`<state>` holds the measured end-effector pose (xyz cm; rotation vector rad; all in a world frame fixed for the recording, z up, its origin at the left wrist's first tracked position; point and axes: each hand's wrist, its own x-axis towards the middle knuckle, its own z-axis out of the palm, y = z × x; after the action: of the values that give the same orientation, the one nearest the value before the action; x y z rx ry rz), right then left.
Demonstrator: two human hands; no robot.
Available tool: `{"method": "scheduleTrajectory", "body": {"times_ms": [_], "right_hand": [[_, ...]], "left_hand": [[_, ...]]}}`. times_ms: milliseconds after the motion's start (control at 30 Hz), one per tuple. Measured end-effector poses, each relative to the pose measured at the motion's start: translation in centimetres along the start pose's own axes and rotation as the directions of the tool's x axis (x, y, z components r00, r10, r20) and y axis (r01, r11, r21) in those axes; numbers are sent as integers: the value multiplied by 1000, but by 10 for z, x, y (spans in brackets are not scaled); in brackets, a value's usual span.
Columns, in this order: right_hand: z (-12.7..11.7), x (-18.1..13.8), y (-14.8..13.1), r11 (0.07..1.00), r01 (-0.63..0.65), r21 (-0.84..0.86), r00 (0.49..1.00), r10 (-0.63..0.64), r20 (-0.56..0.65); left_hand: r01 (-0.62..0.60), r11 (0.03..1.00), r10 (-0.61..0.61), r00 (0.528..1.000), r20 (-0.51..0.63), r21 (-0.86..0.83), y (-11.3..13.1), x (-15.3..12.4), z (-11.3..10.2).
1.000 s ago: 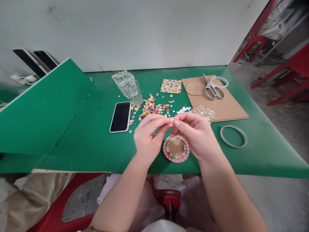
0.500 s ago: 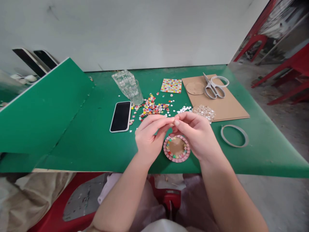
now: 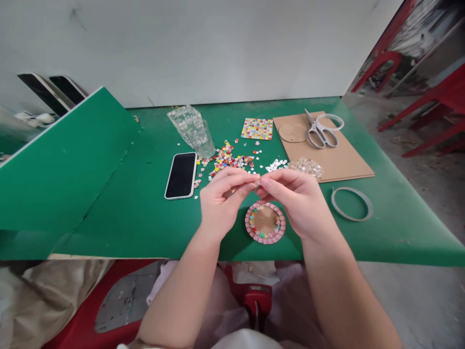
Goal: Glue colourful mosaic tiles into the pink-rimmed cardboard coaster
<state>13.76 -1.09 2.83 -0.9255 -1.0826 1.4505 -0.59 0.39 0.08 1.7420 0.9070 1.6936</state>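
My left hand [image 3: 223, 203] and my right hand [image 3: 294, 201] meet at the fingertips, both pinched closed. Whatever sits between the fingertips is too small to make out. Just below them on the table lies a round cardboard coaster [image 3: 265, 218], edged with pink mosaic tiles and an inner ring of small coloured pieces; its brown middle is bare. Beyond my hands spreads a pile of coloured mosaic tiles [image 3: 227, 157], partly hidden by my left fingers. White tiles [image 3: 276, 165] lie behind my right fingers, near a heap of clear pieces [image 3: 308, 167].
A phone [image 3: 181, 175] lies left of the tiles, near a clear plastic cup [image 3: 204, 143]. Behind are a colourful mosaic square [image 3: 257, 129] and cardboard sheets [image 3: 341, 157] bearing scissors [image 3: 319, 133] and a tape roll [image 3: 333, 122]. A tape ring [image 3: 351, 217] lies right. A green panel [image 3: 65, 165] rises left.
My left hand has shifted slightly left and down, and its fingers are a little more apart from the right ones. The coaster stays in place.
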Motion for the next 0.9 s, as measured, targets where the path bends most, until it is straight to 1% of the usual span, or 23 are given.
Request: {"method": "scheduleTrajectory", "body": {"times_ms": [167,267,367,500,733,900], "right_hand": [[3,1,2,999,29,-13,999,-30,-44],[3,0,2,999,33,-25,997,-35,-73],[3,0,2,998,40,-49,997,-43,-68],[3,-2,1,997,54,-63,997,-57,-54],[3,-2,0,996,56,-72,997,-60,-45],[2,-2,-1,997,38,-70,999,-40,-26]], "left_hand": [[3,999,-4,1000,23,36,2,-4,2],[-19,999,18,1000,10,42,2,-5,3],[-47,996,48,999,-20,76,3,-5,4],[-105,981,111,993,-29,164,6,-3,2],[-181,944,179,983,33,277,10,-1,-2],[-272,888,264,962,73,371,16,1,-5]]}}
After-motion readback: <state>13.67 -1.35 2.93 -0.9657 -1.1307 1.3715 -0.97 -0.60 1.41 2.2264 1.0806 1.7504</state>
